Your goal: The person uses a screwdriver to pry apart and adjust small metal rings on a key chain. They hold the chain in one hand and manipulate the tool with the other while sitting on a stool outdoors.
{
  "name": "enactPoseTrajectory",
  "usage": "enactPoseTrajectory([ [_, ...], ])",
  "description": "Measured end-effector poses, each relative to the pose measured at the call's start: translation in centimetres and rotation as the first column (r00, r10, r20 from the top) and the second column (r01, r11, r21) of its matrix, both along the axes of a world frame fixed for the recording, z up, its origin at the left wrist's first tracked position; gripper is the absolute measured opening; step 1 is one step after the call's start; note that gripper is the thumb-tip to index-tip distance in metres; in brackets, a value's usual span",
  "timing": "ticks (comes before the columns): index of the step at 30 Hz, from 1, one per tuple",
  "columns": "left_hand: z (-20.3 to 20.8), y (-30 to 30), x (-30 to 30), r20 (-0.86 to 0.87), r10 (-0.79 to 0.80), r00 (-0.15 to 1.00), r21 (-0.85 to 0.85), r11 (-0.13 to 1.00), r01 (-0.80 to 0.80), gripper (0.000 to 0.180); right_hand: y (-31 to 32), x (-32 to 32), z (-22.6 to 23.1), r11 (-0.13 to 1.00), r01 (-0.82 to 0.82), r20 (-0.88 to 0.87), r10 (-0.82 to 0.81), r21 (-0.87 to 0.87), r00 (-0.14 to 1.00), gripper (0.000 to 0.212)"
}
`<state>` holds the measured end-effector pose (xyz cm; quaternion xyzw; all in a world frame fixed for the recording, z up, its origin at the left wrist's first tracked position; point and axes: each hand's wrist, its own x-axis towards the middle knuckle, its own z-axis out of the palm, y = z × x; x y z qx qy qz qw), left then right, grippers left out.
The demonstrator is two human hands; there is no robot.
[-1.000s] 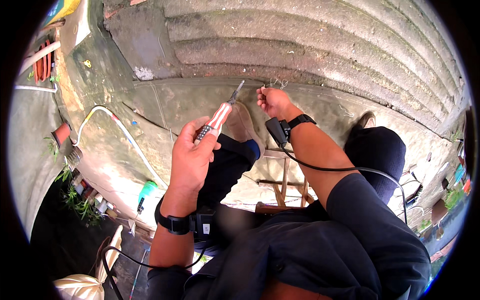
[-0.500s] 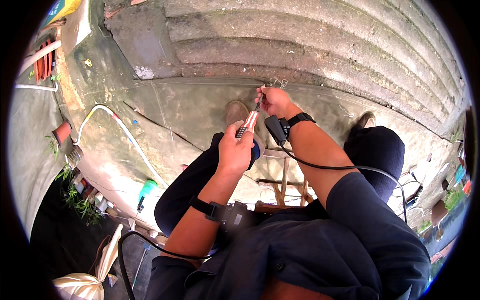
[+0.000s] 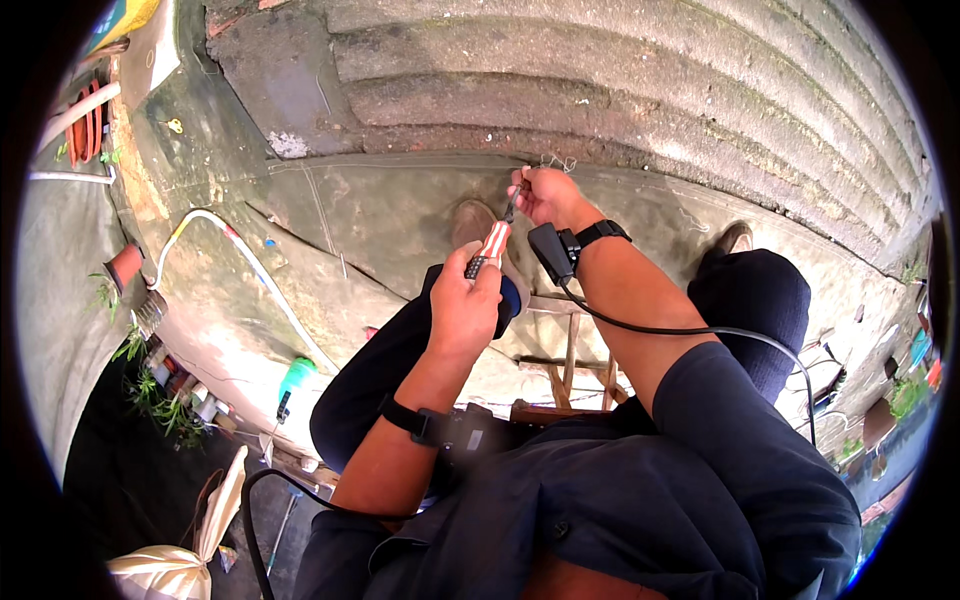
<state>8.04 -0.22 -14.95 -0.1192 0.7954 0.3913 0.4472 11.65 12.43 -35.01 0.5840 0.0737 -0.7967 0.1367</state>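
Note:
My left hand [image 3: 463, 308] is closed round a slim hand tool [image 3: 495, 239] with a red-and-white striped handle and a dark, spotted butt end. A narrow dark tip [image 3: 511, 206] sticks out of the handle and points away from me, up to the fingers of my right hand [image 3: 547, 196]. Those fingers are pinched together right at the tip. Whatever lies between them is too small to make out. A thin, pale tangled string or wire [image 3: 560, 163] shows just beyond my right hand, on the ground by the lowest step.
Concrete steps [image 3: 600, 60] rise ahead. Between my legs stands a wooden stool or frame [image 3: 570, 360]. A white hose [image 3: 258, 268] curves over the ground at left, near a green bottle-like object [image 3: 297, 378]. A black cable [image 3: 700, 331] runs from my right wrist.
My left hand and the striped tool have shifted slightly left. My right hand has moved a little left and away from me, its fingers still pinched at the tip.

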Motion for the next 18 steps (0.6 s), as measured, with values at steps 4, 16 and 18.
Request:
enactPoseTrajectory([
  [4, 0.4, 0.5, -0.1, 0.013, -0.019, 1.0, -0.014, 1.0, 0.02, 0.035, 0.1, -0.1, 0.5, 1.0, 0.017, 0.0, -0.017, -0.001, 1.0, 0.022],
  [16, 1.3, 2.1, -2.2, 0.338, 0.207, 0.918, -0.044, 0.978, -0.204, 0.033, -0.5, -0.5, 0.4, 0.997, 0.076, 0.043, -0.076, -0.01, 0.996, 0.022],
  [18, 1.4, 2.6, -2.8, 0.383, 0.171, 0.908, -0.047, 0.985, -0.165, 0.032, -1.1, -0.7, 0.3, 0.996, 0.09, 0.059, -0.092, 0.026, 0.994, 0.021],
])
